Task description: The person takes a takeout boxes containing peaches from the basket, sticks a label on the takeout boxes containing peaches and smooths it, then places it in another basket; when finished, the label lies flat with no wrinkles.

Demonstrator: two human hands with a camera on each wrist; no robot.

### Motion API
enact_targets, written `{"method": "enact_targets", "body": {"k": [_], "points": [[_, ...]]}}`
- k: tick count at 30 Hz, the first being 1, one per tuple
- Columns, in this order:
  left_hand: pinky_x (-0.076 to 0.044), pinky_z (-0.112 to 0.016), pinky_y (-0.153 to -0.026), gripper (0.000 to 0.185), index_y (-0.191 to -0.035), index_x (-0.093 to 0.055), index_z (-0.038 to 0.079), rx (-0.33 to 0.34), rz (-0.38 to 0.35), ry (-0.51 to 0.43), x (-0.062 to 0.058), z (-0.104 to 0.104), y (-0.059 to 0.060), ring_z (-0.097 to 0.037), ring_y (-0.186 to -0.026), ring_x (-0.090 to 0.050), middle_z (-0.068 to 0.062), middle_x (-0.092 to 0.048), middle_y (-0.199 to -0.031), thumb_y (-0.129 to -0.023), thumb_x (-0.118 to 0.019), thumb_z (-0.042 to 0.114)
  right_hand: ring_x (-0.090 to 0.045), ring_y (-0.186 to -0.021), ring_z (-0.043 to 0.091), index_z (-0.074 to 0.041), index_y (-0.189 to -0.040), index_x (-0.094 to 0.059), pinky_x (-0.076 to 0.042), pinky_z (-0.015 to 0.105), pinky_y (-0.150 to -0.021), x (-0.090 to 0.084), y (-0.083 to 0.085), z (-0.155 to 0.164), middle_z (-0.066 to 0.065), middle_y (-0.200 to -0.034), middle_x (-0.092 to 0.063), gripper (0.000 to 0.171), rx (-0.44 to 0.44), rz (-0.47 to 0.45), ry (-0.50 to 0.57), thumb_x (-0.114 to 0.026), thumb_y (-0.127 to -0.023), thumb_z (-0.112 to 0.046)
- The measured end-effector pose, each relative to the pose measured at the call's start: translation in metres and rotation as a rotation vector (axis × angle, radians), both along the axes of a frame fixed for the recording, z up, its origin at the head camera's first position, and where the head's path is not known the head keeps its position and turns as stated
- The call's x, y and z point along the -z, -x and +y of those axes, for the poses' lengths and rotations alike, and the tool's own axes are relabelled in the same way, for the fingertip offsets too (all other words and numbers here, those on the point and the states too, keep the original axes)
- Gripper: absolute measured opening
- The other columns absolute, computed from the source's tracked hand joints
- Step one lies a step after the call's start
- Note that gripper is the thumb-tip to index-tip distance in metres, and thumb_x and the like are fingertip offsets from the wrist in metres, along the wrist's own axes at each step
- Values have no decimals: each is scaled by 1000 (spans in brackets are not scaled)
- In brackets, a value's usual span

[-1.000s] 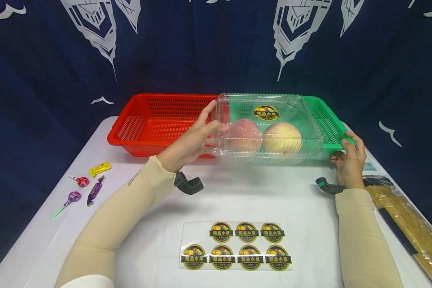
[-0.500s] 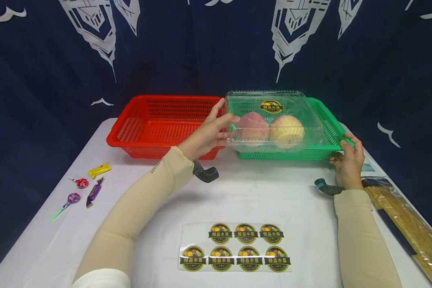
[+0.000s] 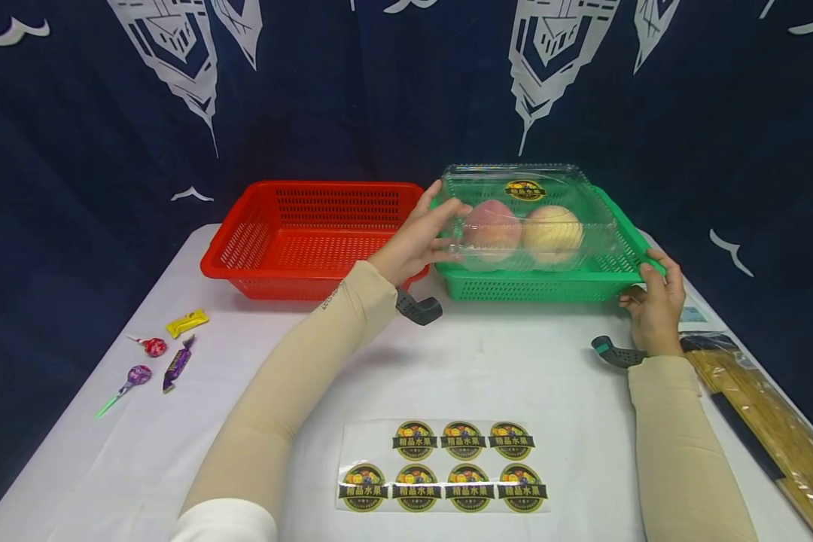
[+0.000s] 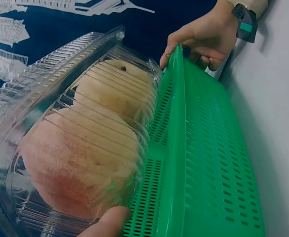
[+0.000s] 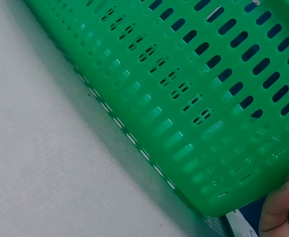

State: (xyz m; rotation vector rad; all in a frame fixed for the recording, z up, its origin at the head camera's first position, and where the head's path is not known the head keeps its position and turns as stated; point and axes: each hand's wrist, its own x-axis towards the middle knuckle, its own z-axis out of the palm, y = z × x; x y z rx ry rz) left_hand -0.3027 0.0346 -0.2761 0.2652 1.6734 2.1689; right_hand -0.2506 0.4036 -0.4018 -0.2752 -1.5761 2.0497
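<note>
My left hand [image 3: 420,235] holds the left end of a clear plastic fruit box [image 3: 550,175], its thumb showing at the bottom of the left wrist view. Inside sit a pinkish peach [image 3: 491,229] and a yellower peach [image 3: 553,233]; a round black-and-gold sticker [image 3: 525,190] is on the lid. The box hangs tilted over the green perforated basket [image 3: 528,287], overlapping its opening. At the basket's front right corner, my right hand [image 3: 659,301] grips the rim, thumb on top and fingers beneath. In the right wrist view, the basket's wall [image 5: 184,98] fills most of the frame.
A red basket [image 3: 318,286] stands to the left of the green one. Wrapped candies and lollipops [image 3: 135,374] lie at the left. A sheet of round stickers [image 3: 443,452] lies in front, and a plastic-wrapped brown bundle [image 3: 759,406] along the right edge.
My left hand has carried the fruit box rightward and farther back, from across both baskets to over the green one. The right hand keeps its grip on the green rim.
</note>
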Motion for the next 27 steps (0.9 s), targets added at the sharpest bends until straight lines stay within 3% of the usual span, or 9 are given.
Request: {"method": "enact_targets", "body": {"k": [13, 19, 24, 27], "points": [[-54, -57, -110, 96, -175, -6, 36, -56, -37, 20, 8, 29, 14, -53, -151, -39, -8, -26, -177, -101, -65, 21, -53, -73, 13, -29, -142, -57, -45, 20, -56, 0, 0, -1, 2, -121, -51, 31, 6, -15, 16, -56, -112, -25], [-49, -60, -114, 98, -175, -3, 35, -63, -37, 70, 13, 41, 20, -52, -147, -46, -9, -18, -180, -100, -64, 20, -52, -73, 13, -28, -144, -57, -45, 20, -57, 0, -2, 0, 3, -121, -52, 32, 6, -5, 11, -56, -112, -25], [-48, -64, -114, 95, -176, -1, 30, -96, -7, 148, 15, 49, 21, -44, -153, -41, -8, -10, -181, -101, -59, 19, -53, -74, 14, -28, -144, -57, -45, 20, -57, 2, 0, 0, 3, -122, -52, 32, 13, -3, 3, -56, -112, -25], [-47, -67, -114, 93, -176, -1, 27, -116, 6, 190, 15, 53, 22, -38, -153, -42, -9, -14, -180, -102, -57, 19, -52, -74, 14, -28, -144, -57, -44, 20, -57, 2, 1, -1, 3, -121, -52, 32, 16, 3, -11, -56, -112, -25]]}}
